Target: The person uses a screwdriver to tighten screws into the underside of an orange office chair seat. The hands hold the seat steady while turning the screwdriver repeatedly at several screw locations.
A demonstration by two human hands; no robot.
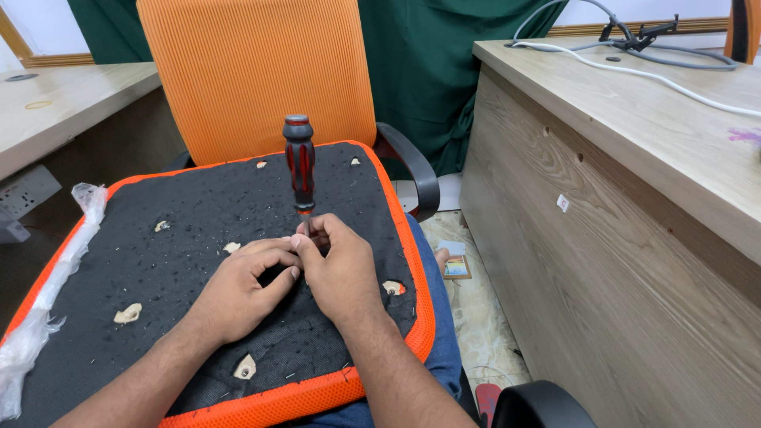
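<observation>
A screwdriver (300,165) with a red and black handle stands upright, tip down, on the black underside of an orange chair seat (174,238) lying across my lap. My right hand (337,265) pinches the metal shaft just below the handle. My left hand (242,287) rests on the black fabric beside it, fingers curled toward the shaft's base, touching the right hand's fingers. The tip and whatever it sits in are hidden by my fingers. Several holes with torn pale foam (128,314) dot the fabric.
An orange mesh chair back (254,71) stands behind the seat, with a black armrest (412,162). A wooden desk (618,158) with cables (634,63) is close at the right. Another desk (63,103) is at left. Clear plastic wrap (47,301) hangs on the seat's left edge.
</observation>
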